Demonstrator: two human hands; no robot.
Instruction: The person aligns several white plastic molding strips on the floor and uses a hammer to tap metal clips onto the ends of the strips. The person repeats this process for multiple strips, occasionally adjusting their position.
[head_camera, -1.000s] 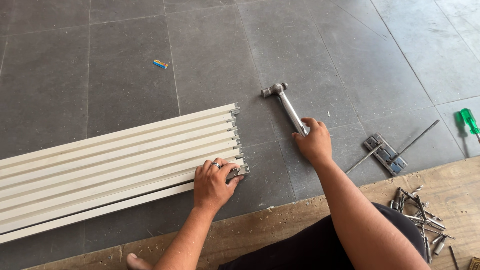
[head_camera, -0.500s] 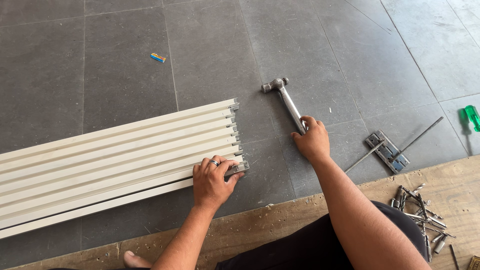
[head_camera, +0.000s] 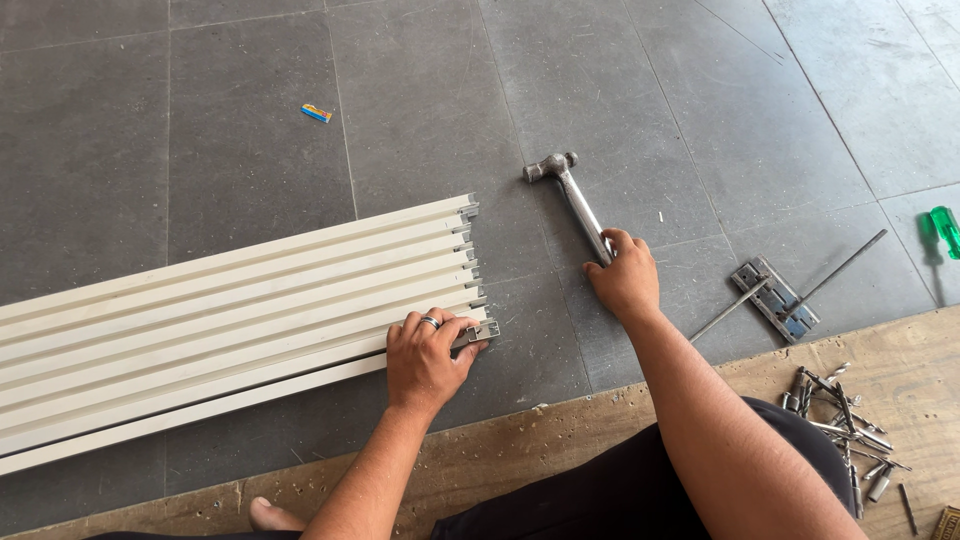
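Several long cream-white slats (head_camera: 230, 300) lie side by side on the grey tiled floor, their ends toward the middle of the view. My left hand (head_camera: 425, 358), a ring on one finger, presses down on the end of the nearest slats beside a small metal end piece (head_camera: 484, 331). My right hand (head_camera: 625, 275) is closed around the handle of a steel hammer (head_camera: 572, 196). The hammer lies on the floor, its head pointing away from me and to the right of the slat ends.
A metal bolt latch with a long rod (head_camera: 777, 297) lies right of my right hand. A green-handled screwdriver (head_camera: 943, 230) is at the far right edge. Several screws and bits (head_camera: 840, 415) sit on a wooden board (head_camera: 560, 445). A small coloured scrap (head_camera: 317, 113) lies far back.
Both hands have stayed in place on the slat end and the hammer handle. The view has shifted very slightly; nothing else has visibly moved.
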